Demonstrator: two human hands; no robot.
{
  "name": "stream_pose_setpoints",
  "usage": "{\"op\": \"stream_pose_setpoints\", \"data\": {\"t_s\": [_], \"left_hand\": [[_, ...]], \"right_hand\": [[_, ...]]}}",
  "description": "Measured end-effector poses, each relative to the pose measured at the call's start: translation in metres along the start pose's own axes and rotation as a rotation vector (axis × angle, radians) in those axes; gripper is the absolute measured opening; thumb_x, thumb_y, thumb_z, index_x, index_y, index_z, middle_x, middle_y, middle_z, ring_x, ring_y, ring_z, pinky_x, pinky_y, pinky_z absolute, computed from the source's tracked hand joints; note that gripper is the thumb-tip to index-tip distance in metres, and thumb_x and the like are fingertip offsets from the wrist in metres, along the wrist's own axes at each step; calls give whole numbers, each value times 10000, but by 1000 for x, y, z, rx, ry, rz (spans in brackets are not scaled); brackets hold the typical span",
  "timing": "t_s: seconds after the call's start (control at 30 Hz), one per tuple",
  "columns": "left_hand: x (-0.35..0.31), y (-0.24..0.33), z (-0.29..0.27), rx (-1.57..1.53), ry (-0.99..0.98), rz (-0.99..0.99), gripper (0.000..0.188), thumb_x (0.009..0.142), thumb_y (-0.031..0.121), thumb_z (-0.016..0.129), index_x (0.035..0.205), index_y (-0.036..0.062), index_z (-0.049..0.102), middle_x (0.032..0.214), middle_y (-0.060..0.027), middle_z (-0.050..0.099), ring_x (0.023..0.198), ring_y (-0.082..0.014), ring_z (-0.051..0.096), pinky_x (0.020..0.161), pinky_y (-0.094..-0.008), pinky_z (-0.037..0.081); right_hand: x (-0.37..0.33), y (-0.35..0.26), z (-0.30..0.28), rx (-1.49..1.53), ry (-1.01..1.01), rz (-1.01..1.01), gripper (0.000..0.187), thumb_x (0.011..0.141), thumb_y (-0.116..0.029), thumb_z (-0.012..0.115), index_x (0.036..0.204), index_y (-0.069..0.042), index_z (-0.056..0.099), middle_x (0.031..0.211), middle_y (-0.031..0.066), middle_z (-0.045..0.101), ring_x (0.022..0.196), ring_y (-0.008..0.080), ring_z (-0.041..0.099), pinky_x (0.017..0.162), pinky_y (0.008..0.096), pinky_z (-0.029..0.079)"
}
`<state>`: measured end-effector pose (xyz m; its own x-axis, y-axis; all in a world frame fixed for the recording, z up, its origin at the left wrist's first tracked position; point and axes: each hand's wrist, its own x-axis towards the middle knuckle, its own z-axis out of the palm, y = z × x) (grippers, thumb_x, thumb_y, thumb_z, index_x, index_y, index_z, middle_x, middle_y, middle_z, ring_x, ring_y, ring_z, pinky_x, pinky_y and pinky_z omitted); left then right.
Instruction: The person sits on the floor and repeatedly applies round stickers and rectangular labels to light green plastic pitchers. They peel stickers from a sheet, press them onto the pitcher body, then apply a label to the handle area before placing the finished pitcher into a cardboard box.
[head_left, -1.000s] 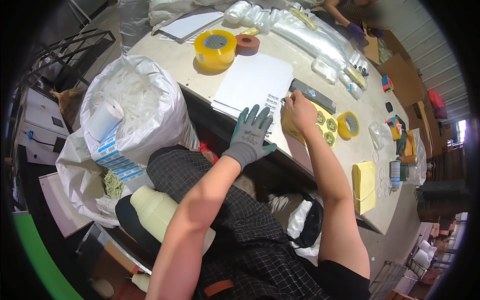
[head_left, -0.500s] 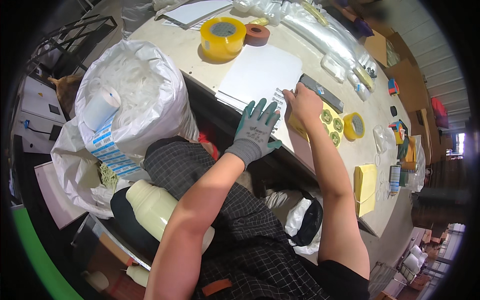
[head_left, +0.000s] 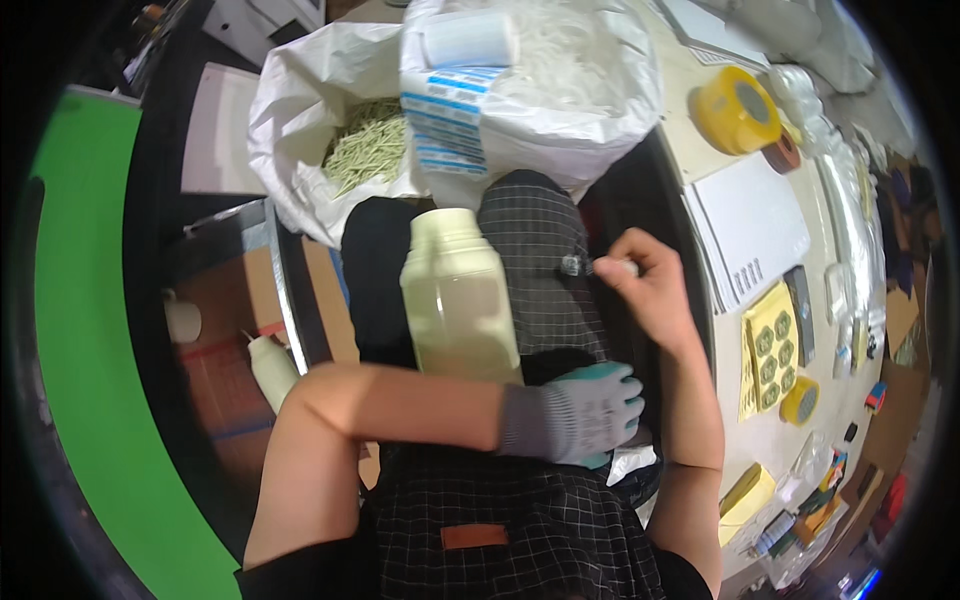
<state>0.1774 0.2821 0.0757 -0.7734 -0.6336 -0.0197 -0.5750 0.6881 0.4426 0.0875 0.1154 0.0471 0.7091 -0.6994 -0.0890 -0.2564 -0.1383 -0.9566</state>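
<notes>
My left hand point(head_left: 597, 412), in a grey and green glove, reaches across my lap to the right. Its fingers are curled together beside a white plastic bag point(head_left: 632, 462), and their undersides are hidden. My bare right hand point(head_left: 652, 290) is closed above my right thigh, thumb against bent fingers. A whitish bit shows at its fingers, too small to name. Next to the thumb, a small shiny clear piece point(head_left: 573, 265) shows against the checked apron point(head_left: 530, 240). A pale cream plastic bottle point(head_left: 460, 310) with a wide neck lies between my legs, under my left forearm.
A white sack point(head_left: 560, 140) of clear strips carries a label roll point(head_left: 465, 42); another sack point(head_left: 290, 120) holds pale green sticks. On the table at right are white sheets point(head_left: 750, 225), a yellow sticker sheet point(head_left: 770, 350) and tape rolls point(head_left: 738, 110). Another bottle point(head_left: 270, 370) stands at left.
My view has swung left and down to my lap. Both hands have left the papers and sticker sheet on the table; my left hand now crosses toward the white bag, my right is over my thigh.
</notes>
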Motion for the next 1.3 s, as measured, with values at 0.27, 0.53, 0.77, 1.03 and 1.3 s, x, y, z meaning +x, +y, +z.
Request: {"op": "stream_pose_setpoints", "data": {"t_s": [0.27, 0.53, 0.77, 1.03, 1.3], "left_hand": [[-155, 16, 18, 265, 898, -764, 335, 876, 315, 856, 1160, 170, 753, 1191, -13, 701, 983, -244, 669, 852, -453, 528], [-163, 6, 70, 293, 987, -748, 354, 783, 210, 869, 1110, 187, 736, 1233, -33, 715, 1112, -272, 672, 903, -483, 516], [-168, 0, 77, 305, 1028, -684, 398, 774, 201, 876, 1135, 216, 710, 1234, -37, 720, 1148, -254, 677, 907, -486, 510], [-166, 4, 84, 213, 1054, -746, 491, 809, 259, 891, 1235, 141, 678, 1270, -70, 703, 1117, -256, 670, 932, -490, 504], [-161, 8, 84, 245, 1050, -833, 546, 731, 207, 887, 1236, 132, 693, 1344, -204, 691, 1240, -287, 614, 1024, -538, 459]], "right_hand": [[21, -35, 80, -213, -343, -44, 435, 935, -461, 882, 876, -46, 766, 745, 110, 703, 664, 263, 663, 655, 376, 534], [23, -49, 96, -391, -370, -8, 433, 944, -473, 870, 862, -64, 756, 731, 120, 708, 671, 295, 703, 653, 389, 542], [17, -54, 104, -386, -347, 44, 388, 944, -370, 896, 853, -28, 736, 698, 68, 659, 654, 159, 599, 619, 330, 483], [12, -67, 109, -468, -313, -32, 373, 924, -333, 915, 857, -10, 741, 707, 95, 671, 626, 159, 600, 609, 327, 477], [10, -77, 115, -627, -272, -98, 417, 936, -465, 869, 885, -64, 766, 738, 117, 739, 666, 300, 745, 615, 398, 555]]}}
